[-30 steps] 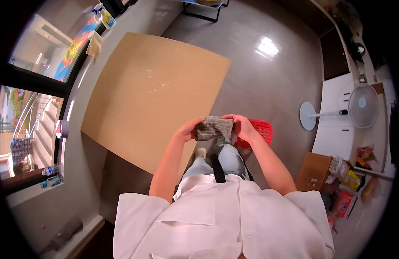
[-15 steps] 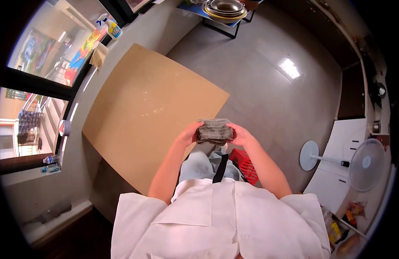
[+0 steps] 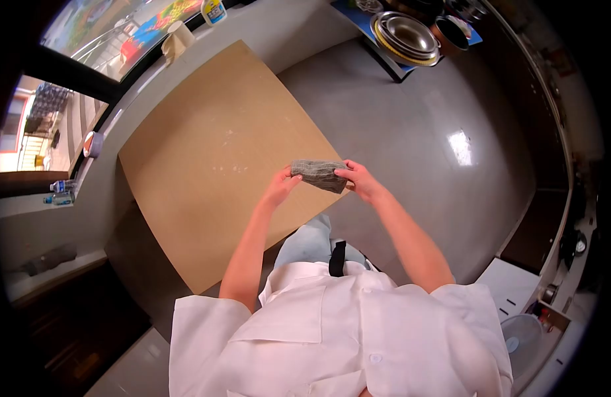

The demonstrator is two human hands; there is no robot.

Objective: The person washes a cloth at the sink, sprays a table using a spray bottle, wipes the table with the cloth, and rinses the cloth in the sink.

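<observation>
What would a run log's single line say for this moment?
left hand: grips cloth's left end | right hand: grips its right end | grey cloth: folded, held up | tan table: beneath, powdery marks

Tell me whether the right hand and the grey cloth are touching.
Touching. The head view shows the right hand gripping one end of the grey cloth, its fingers overlapping the fabric.
</observation>
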